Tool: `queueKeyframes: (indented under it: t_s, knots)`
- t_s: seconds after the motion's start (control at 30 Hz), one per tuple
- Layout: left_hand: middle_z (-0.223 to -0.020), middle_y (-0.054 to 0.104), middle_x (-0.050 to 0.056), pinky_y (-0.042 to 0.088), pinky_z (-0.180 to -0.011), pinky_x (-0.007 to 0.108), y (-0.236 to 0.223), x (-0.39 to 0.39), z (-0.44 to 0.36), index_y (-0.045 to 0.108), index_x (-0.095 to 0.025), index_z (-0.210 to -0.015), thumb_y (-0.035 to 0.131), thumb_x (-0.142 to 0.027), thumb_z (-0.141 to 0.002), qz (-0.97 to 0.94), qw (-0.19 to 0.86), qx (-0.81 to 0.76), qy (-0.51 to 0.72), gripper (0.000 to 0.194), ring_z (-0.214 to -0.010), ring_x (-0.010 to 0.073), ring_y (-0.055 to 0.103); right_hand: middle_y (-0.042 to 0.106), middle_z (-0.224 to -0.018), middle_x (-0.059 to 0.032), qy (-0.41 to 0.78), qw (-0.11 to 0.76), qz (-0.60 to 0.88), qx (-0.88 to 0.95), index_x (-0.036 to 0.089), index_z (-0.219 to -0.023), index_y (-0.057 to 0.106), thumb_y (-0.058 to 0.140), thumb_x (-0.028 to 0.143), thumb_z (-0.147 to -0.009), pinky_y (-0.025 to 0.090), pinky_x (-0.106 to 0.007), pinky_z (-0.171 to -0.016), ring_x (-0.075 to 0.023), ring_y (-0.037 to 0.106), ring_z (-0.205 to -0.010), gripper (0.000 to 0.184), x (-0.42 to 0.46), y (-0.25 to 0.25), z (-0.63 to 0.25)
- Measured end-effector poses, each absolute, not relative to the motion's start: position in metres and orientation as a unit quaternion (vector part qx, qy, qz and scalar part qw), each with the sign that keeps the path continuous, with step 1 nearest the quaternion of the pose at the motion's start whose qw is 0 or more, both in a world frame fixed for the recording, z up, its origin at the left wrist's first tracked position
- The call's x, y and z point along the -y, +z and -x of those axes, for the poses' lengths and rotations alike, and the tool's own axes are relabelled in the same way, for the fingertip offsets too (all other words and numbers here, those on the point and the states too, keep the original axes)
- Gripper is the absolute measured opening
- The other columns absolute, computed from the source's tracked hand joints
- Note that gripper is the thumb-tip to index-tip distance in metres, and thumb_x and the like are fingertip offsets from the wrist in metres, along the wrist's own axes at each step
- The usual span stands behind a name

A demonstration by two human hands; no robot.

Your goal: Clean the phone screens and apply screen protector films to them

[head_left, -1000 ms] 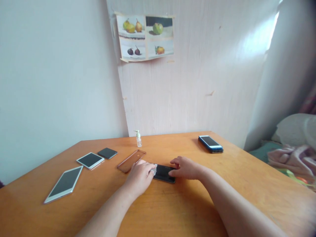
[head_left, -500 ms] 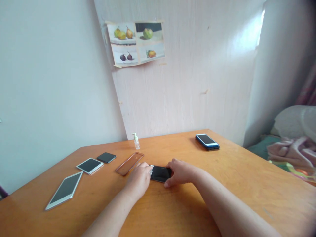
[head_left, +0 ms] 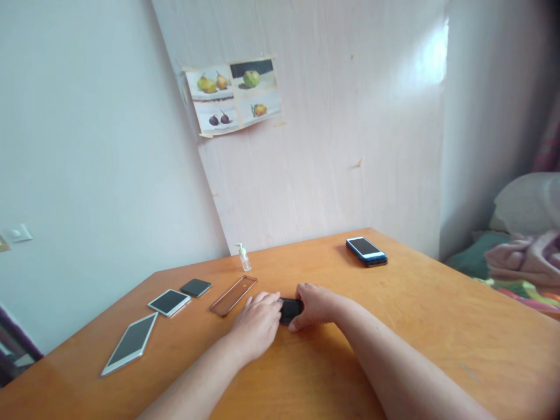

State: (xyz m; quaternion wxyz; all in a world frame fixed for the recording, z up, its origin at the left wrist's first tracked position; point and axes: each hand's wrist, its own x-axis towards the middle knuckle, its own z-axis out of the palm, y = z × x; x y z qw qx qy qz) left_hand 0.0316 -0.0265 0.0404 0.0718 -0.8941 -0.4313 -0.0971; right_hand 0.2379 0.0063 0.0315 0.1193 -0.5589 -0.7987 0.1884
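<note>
A black smartphone point(head_left: 289, 311) lies on the table in front of me, partly covered by both hands. My right hand point(head_left: 319, 306) grips its right end between thumb and fingers. Over its left end rests my left hand point(head_left: 258, 325), palm down, the fingers stretched out across the phone. Whether the small white wipe seen earlier is under those fingers is hidden. Just beyond my left hand lies a clear phone case point(head_left: 233, 296) with a pinkish rim.
A small clear pump bottle point(head_left: 244, 260) stands near the wall. To the left lie a small dark device point(head_left: 196, 287), a white device with a dark screen point(head_left: 169, 302) and a longer white one point(head_left: 131, 343). Stacked phones point(head_left: 366, 249) are at the back right of the wooden table point(head_left: 420, 315).
My left hand has gone from a pinch on a white wipe to lying flatter over the phone, slightly further right. My right hand keeps its grip. The view has shifted a little.
</note>
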Motion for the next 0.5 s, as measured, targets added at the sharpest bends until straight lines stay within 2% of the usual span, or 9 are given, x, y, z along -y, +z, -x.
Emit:
queueKeyframes:
  t_s: [0.2,0.3,0.37,0.5]
  knots:
    - [-0.130,0.062,0.012,0.040,-0.104,0.043,0.033,0.011,0.006,0.061,-0.017,-0.120,0.029,-0.034,-0.098,0.858,0.057,0.507,-0.066,0.042,-0.122,0.0256,0.055,0.063,-0.114,-0.0116,0.194,0.115,0.557,0.799,0.020,-0.112,0.058,0.076,0.071,-0.043,0.048,-0.037,-0.078,-0.0308,0.061,-0.101,0.087,-0.006,0.032,-0.237]
    - [-0.135,0.058,0.014,0.034,-0.110,0.044,0.029,0.009,0.001,0.058,-0.015,-0.125,0.025,-0.042,-0.099,0.846,0.043,0.528,-0.065,0.050,-0.129,0.0258,0.050,0.062,-0.115,-0.0127,0.193,0.118,0.555,0.801,0.019,-0.113,0.057,0.076,0.070,-0.045,0.048,-0.037,-0.079,-0.0309,0.061,-0.103,0.087,-0.005,0.032,-0.237]
    - [-0.142,0.051,0.016,0.028,-0.114,0.045,0.028,0.012,-0.011,0.051,-0.012,-0.134,0.021,-0.052,-0.099,0.839,0.022,0.540,-0.062,0.061,-0.136,0.0272,0.042,0.062,-0.115,-0.0129,0.190,0.119,0.558,0.799,0.019,-0.113,0.057,0.076,0.069,-0.046,0.048,-0.036,-0.078,-0.0307,0.061,-0.102,0.085,-0.005,0.031,-0.237]
    - [-0.151,0.040,0.013,0.022,-0.116,0.045,0.037,0.023,-0.042,0.027,-0.014,-0.151,0.014,-0.066,-0.094,0.841,-0.061,0.534,-0.068,0.078,-0.141,0.0295,0.033,0.064,-0.110,-0.0118,0.175,0.123,0.566,0.796,0.019,-0.110,0.059,0.076,0.068,-0.047,0.049,-0.033,-0.074,-0.0288,0.063,-0.098,0.082,-0.006,0.029,-0.233]
